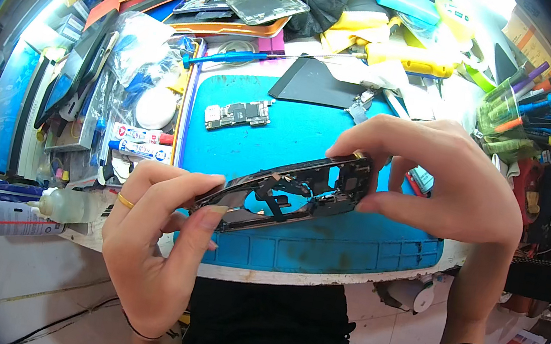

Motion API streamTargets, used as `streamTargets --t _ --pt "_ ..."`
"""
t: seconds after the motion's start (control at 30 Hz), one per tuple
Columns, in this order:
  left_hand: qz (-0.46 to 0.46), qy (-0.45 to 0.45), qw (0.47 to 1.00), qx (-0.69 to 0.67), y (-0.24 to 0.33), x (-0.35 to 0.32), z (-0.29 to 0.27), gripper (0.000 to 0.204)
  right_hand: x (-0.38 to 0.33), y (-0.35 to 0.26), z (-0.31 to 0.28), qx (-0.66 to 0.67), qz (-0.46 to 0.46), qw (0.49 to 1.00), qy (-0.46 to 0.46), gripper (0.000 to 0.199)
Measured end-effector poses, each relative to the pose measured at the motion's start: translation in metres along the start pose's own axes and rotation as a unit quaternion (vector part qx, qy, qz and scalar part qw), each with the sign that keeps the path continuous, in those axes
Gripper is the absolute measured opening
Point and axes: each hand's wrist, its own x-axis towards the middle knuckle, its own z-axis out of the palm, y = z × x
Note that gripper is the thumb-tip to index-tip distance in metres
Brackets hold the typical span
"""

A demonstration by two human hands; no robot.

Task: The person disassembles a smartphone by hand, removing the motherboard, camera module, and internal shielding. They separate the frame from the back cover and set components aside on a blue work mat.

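Between both hands I hold a black phone frame (278, 198), tilted above a blue work mat (220, 156). Its inside is partly bare, and the mat shows through gaps in it. My left hand (162, 226), with a ring on one finger, pinches the lower left end between thumb and fingers. My right hand (436, 179) grips the upper right end, thumb below and fingers above. Beyond the frame, a small phone circuit board (237, 115) lies on the mat. A small metallic part (361, 105) sits near my right fingers, partly hidden by them.
A blue screwdriver (225, 57) and a dark flat panel (318, 84) lie at the mat's far edge. Phone parts (262, 3) and a yellow tool (408, 60) are piled behind. At left stand tubes (138, 150) and a squeeze bottle (72, 205); at right, a tool holder (505, 111).
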Motion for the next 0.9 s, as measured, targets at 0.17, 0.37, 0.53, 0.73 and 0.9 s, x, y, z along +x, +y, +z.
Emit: streamTargets --t 0.17,0.37,0.53,0.73,0.9 --pt "0.009 0.008 1.0 0.008 0.0 -0.001 0.002 0.023 0.001 -0.005 0.003 -0.001 0.035 0.998 -0.048 0.046" --pt "0.053 0.002 0.997 0.051 0.0 0.001 -0.001 0.024 0.0 -0.001 -0.003 -0.019 -0.05 0.998 -0.013 0.04" --pt "0.095 -0.014 0.992 0.084 0.002 0.006 -0.004 0.026 0.001 0.005 -0.001 0.009 -0.077 0.997 0.006 0.037" --pt "0.114 -0.022 0.987 0.113 0.006 0.005 -0.006 0.028 0.003 -0.005 -0.003 0.003 -0.05 0.999 -0.007 0.036" --pt "0.13 -0.015 0.986 0.106 0.004 0.005 -0.004 0.028 0.005 -0.005 0.002 0.003 -0.06 0.998 0.026 0.037"
